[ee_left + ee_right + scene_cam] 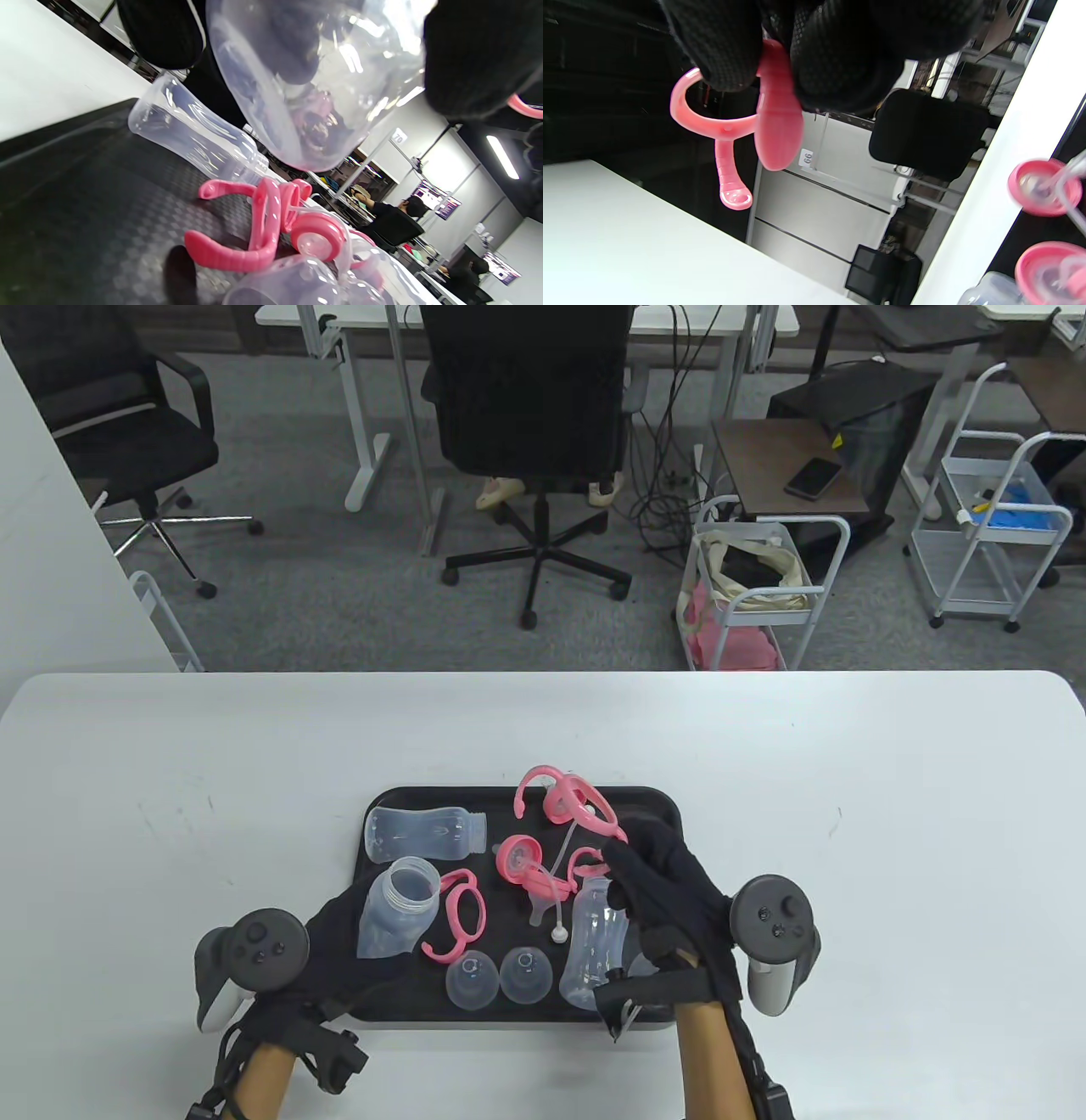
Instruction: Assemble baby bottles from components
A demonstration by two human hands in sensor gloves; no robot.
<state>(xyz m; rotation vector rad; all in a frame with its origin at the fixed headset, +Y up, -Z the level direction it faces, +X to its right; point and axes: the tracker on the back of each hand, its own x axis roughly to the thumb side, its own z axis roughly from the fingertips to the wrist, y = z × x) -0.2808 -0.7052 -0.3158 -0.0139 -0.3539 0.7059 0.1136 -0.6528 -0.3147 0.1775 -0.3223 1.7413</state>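
Observation:
My left hand (344,933) grips a clear bottle body (397,908) at the tray's front left, its open neck pointing away; in the left wrist view the bottle (314,84) fills the top. My right hand (645,869) pinches one arm of a pink handle ring (564,799) and holds it over the tray's far right; the right wrist view shows the fingers (721,46) closed on the handle ring (774,123), which is raised off the table. A second pink handle ring (458,914) lies on the tray next to the held bottle.
The black tray (390,802) also holds a clear bottle lying at the far left (424,831), another clear bottle (594,946) under my right hand, two clear dome caps (471,982) (526,976), a pink collar with teat (517,855) and a straw (562,899). White table (170,814) surrounds it.

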